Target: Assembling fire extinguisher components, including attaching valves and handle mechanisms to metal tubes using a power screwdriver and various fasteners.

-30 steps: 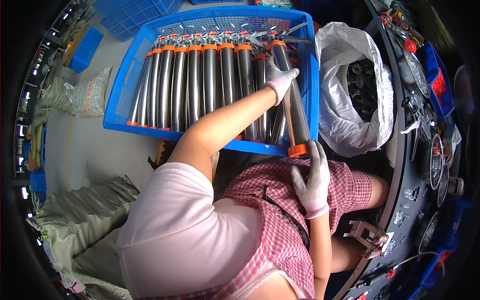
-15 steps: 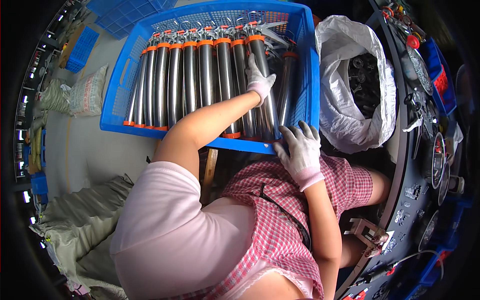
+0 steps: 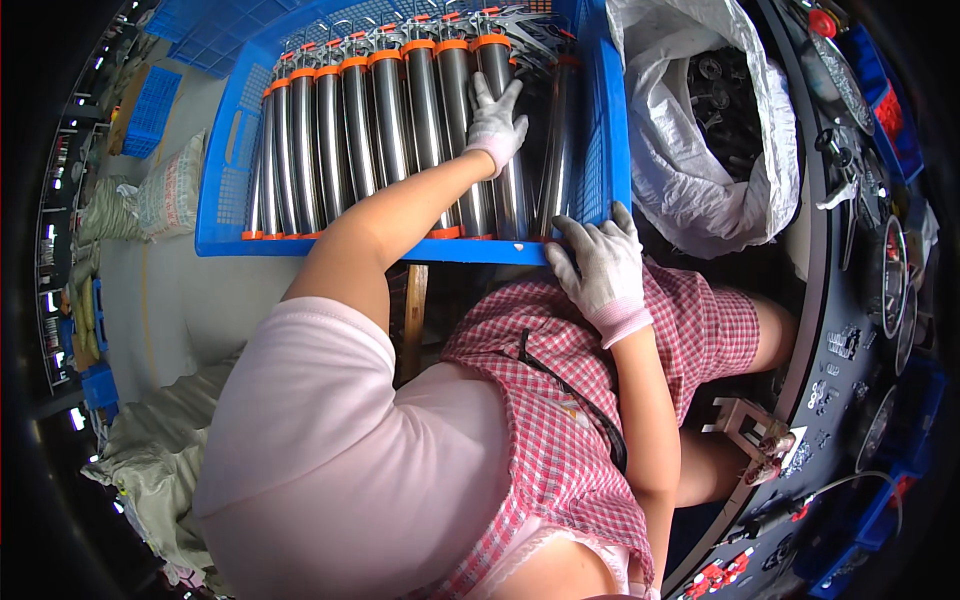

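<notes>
A blue plastic crate holds a row of shiny steel tubes with orange collars and levered metal heads, which look like grease guns. My left hand, in a white glove, reaches over the crate. Its fingers are spread on a grease gun toward the right end of the row. My right hand, gloved too, is at the crate's near right corner, with fingers over the rim and the thumb against the near side. Another grease gun leans along the crate's right wall.
A white woven sack of black parts stands right of the crate. Along the right runs a dark workbench with small metal parts, round dishes and blue bins. Filled sacks and a blue crate lie on the left.
The crate sits higher and slightly left in the picture. My left hand's fingers have spread wider on the tube, while my right hand has stayed at the corner, its fingers more bent over the rim.
</notes>
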Demonstrator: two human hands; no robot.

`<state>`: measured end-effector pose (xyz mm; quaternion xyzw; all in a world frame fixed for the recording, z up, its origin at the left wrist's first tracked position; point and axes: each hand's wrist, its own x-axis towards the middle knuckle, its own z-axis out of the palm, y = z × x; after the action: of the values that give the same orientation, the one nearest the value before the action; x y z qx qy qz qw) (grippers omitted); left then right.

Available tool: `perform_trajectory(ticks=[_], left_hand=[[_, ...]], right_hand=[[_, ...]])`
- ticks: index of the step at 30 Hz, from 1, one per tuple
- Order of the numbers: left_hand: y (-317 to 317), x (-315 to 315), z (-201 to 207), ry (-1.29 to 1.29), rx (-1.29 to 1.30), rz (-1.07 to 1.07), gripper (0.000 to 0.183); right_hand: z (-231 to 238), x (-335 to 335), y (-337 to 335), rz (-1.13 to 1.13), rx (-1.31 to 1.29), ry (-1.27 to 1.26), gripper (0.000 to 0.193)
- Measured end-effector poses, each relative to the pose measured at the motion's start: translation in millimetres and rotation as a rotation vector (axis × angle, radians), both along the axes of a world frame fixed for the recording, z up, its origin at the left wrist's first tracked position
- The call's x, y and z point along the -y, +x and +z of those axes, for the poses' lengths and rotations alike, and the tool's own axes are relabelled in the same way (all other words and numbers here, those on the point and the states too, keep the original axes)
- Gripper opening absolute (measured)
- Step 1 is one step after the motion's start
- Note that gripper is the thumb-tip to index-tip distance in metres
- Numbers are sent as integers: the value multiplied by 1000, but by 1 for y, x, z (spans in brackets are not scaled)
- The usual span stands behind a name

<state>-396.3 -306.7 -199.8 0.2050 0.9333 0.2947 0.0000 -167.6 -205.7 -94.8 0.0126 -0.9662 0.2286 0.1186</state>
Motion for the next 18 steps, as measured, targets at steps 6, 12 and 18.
perform_trajectory(ticks=[6, 12, 18], left_hand=[[2, 4, 0, -440, -327, -248, 33], [13, -35, 29, -346, -348, -561, 47], [-10, -89, -65, -1505, -336, -1102, 49]], right_hand=[[-1, -2, 7, 11, -18, 15, 29], [10, -14, 37, 25, -141, -333, 35], [6, -26, 60, -94, -196, -477, 30]])
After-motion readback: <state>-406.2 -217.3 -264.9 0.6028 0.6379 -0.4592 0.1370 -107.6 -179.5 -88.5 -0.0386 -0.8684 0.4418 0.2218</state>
